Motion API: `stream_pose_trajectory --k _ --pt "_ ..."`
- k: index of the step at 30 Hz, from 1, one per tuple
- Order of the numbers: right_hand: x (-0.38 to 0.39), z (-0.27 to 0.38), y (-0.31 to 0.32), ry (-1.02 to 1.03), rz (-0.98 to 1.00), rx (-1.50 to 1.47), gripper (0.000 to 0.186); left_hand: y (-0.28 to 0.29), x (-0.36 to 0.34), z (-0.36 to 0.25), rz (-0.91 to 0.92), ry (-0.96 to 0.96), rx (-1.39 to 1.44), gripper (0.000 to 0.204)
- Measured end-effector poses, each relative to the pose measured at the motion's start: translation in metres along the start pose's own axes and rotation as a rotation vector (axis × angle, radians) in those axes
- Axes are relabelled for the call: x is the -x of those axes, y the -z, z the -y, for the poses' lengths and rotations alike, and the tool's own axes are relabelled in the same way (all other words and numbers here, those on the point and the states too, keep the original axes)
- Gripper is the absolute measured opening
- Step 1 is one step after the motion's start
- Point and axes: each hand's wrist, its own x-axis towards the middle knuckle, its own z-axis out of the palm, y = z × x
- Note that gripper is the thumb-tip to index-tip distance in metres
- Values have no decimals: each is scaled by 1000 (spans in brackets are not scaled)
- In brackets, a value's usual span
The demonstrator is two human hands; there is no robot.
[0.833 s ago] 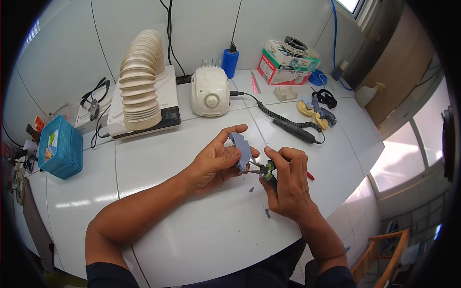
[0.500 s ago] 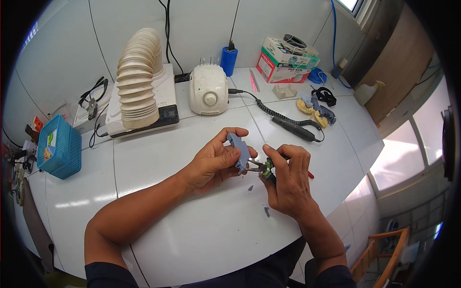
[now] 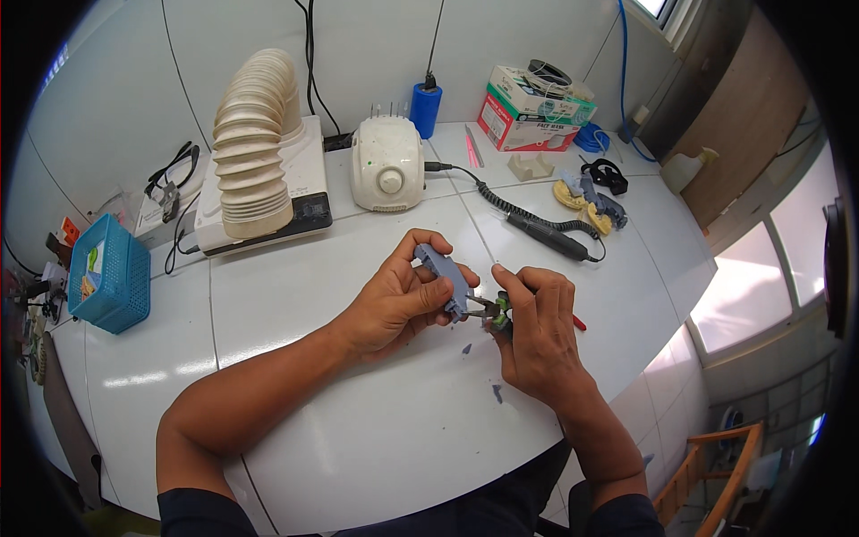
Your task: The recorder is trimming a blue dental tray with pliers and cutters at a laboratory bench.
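My left hand point(image 3: 398, 300) pinches a flat grey-blue dental model point(image 3: 445, 276) between thumb and fingers, holding it tilted above the white table. From the right, my right hand point(image 3: 541, 336) grips a pair of pliers point(image 3: 497, 311) with green and black handles. The jaws of the pliers are spread at the model's lower right edge; whether they touch it I cannot tell. Below the hands lie small grey-blue scraps point(image 3: 466, 349), another point(image 3: 497, 394) nearer to me. A red pen-like tip point(image 3: 579, 323) shows beside my right hand, the rest of it hidden.
Behind the hands stand a white machine with a ribbed hose point(image 3: 255, 148) and a white control box point(image 3: 388, 166) wired to a black handpiece point(image 3: 548, 235). At right are yellow and grey dental models point(image 3: 586, 204) and stacked boxes point(image 3: 528, 121). A blue basket point(image 3: 125, 277) sits at left.
The model has turned slightly in my left hand, showing more of its flat face. The pliers' jaws have shifted a little along its edge, and my right fingers have closed somewhat.
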Motion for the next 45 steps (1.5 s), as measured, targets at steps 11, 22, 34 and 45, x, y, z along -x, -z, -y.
stream_pose_trajectory --k 11,22,34,45 --pt "-2 0 9 -19 91 -103 67 2 -1 0 49 42 47 43" --pt "29 -58 30 -608 -219 -189 36 2 -5 3 -212 -90 -39 49" --pt "64 -78 38 -393 -253 230 39 -4 -6 6 -263 -97 -242 49" --pt "56 -23 32 -224 191 192 65 -5 -3 2 -244 -69 -246 44"
